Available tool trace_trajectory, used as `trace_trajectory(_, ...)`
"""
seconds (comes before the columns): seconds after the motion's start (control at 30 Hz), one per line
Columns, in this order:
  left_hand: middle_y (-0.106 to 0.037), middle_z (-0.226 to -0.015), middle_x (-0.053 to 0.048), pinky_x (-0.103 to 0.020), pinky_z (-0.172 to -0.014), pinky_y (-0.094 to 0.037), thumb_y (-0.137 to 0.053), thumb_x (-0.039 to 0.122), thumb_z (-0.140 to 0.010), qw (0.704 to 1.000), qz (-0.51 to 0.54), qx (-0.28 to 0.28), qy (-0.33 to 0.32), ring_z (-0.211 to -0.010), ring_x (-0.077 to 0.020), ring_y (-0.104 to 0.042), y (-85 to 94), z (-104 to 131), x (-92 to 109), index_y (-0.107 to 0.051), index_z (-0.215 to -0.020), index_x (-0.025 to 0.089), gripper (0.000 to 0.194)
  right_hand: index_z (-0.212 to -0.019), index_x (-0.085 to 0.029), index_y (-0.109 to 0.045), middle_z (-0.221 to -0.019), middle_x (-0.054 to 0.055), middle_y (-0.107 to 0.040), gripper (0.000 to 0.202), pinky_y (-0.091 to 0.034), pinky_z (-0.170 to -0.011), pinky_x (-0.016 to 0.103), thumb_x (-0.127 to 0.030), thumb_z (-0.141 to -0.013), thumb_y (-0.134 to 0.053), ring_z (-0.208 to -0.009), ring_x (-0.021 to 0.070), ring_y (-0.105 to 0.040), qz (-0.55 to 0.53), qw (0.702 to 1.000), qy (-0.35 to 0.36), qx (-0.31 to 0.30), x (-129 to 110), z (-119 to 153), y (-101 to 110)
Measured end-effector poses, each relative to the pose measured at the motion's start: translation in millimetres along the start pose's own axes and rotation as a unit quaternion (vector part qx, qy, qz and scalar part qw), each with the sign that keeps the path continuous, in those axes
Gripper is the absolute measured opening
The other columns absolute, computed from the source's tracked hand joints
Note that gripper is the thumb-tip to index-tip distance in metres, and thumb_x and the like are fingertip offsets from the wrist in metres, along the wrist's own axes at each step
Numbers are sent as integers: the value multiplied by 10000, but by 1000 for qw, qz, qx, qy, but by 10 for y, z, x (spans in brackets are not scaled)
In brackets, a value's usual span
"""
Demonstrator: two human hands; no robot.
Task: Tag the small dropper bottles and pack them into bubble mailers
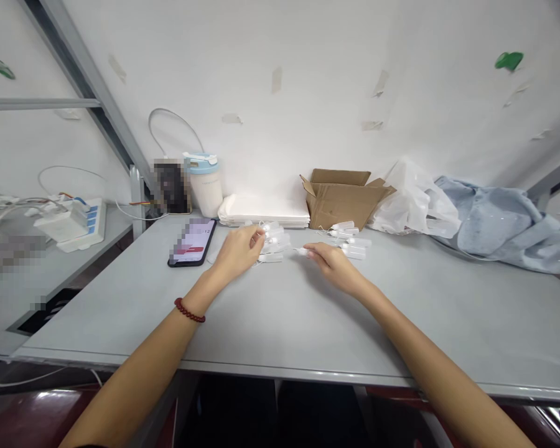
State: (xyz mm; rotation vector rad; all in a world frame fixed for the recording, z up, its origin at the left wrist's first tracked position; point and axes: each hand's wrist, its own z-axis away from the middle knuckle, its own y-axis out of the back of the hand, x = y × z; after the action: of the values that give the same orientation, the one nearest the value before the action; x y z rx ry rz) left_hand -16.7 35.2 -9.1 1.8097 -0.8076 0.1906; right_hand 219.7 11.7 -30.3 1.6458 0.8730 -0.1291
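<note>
My left hand has its fingers pressed together at the left edge of a group of small clear bottles with white caps; what it pinches, if anything, is too small to name. My right hand is closed on the white-capped end of a small bottle, most of which the fingers cover. Right behind that hand, more clear bottles lie on the grey table, with thin white strings at their caps.
A phone lies left of my left hand. Along the wall stand a lidded cup, a white stack, an open cardboard box, a plastic bag and blue cloth. A power strip sits far left.
</note>
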Motion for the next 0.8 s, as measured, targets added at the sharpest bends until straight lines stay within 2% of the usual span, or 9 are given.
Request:
trace_trajectory(0.2,-700,-899,-68,-265,-691,-460,-490,299,-831,993,78,-83,-9,-756,-168,-618,-91,43,88,-658,-1012,125,302,-982,-161,-609,-788,44,-657,297,-413,-670,273,-305,-931,-354,-689,152,-559,-97,995,-4,25,-142,18,33)
trace_trajectory(0.37,-681,-795,-34,-250,-637,-463,-484,292,-832,979,147,-139,-17,-647,-139,-606,-97,56,142,-673,-865,148,240,-921,-174,-611,-758,25,-635,320,-364,-580,253,-362,-931,-353,-577,122,-461,-132,990,-39,24,-166,28,46)
trace_trajectory(0.63,-633,-752,-36,-208,-520,-439,-524,349,-822,944,275,-177,46,-583,-105,-567,-107,70,171,-629,-787,132,243,-856,-174,-616,-722,13,-608,362,-337,-550,247,-421,-928,-362,-541,106,-417,-165,985,-49,9,-195,42,54)
trace_trajectory(0.8,-630,-769,-46,-204,-499,-435,-523,361,-825,929,314,-188,51,-585,-100,-553,-110,75,186,-628,-810,123,260,-872,-166,-619,-709,17,-609,388,-337,-541,246,-448,-926,-357,-546,108,-434,-172,984,-43,0,-210,44,49)
